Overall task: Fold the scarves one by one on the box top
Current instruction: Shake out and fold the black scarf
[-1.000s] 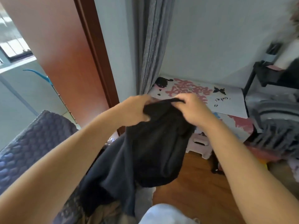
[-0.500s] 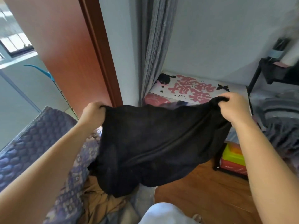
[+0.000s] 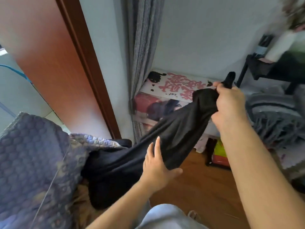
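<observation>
Above box top (image 3: 166,85) — black scarf (image 3: 173,134), both hands' grip

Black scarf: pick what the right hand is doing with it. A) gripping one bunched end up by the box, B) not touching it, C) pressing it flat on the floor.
A: the right hand is curled round the bunched end of the black scarf, raised in front of the box.
</observation>
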